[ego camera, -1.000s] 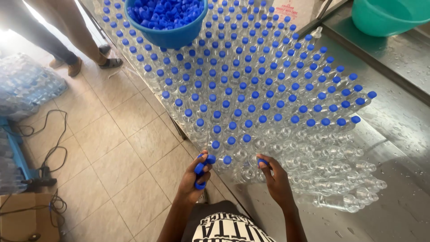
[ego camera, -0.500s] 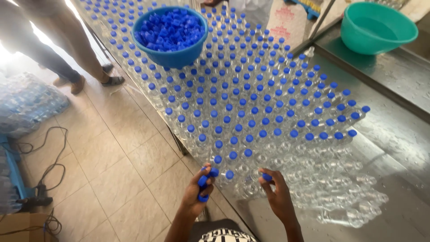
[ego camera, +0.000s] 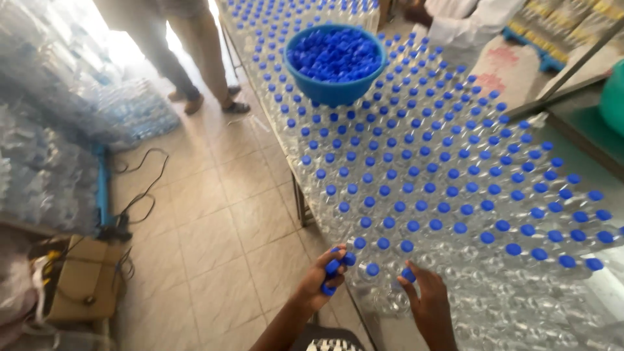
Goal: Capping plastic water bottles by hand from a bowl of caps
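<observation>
Left hand (ego camera: 323,281): bare, no glove, no ring or band in view. Forearm bare down to the frame edge; no sleeve shows.

Right hand (ego camera: 430,305): bare, seen from the back, no glove, no jewellery or watch on the wrist. Forearm bare too.

Between the forearms, at the bottom edge: a strip of dark shirt (ego camera: 331,339), black with bold white block print, only its top showing. Rest of the clothing is out of frame.

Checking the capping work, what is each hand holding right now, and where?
Left hand cups several blue caps in curled fingers. Right hand pinches one blue cap by its rim.
</observation>
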